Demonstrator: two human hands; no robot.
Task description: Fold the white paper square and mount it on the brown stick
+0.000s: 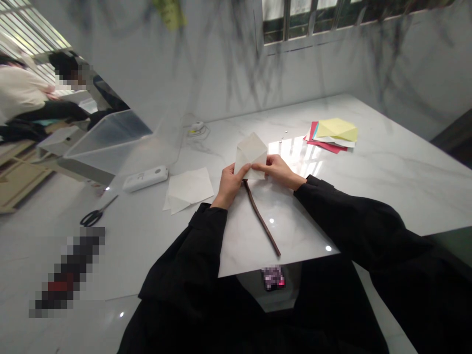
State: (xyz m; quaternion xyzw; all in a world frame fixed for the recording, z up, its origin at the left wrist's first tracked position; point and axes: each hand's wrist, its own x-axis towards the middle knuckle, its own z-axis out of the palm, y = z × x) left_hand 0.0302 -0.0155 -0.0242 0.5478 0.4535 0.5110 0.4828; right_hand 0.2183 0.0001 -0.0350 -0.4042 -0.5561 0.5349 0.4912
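The folded white paper (pixel 251 155) stands up off the bench (pixel 387 162), held between both hands, its pointed top tipped away from the person. The left hand (pixel 229 185) pinches its lower left corner, thumb on the near face; the right hand (pixel 278 170) pinches the lower right edge, fingers laid flat along the fold. To judge by the grip, a crease is being set along the bottom: it will come sharper if both pinches stay level, the edges are matched before any pressing, and the thumb runs outward from the middle rather than squeezing one spot

A thin brown stick (pixel 262 220) runs from just under the hands toward the person, lying on the bench. Left of the left hand lie loose white sheets (pixel 189 189), beyond them a white remote-like device (pixel 145 178) and, further left, scissors (pixel 96 213). Beyond the right hand, well apart, is a stack of coloured paper (pixel 334 133), yellow on top. A clear plastic box (pixel 110 140) stands far left, with other people seated behind it
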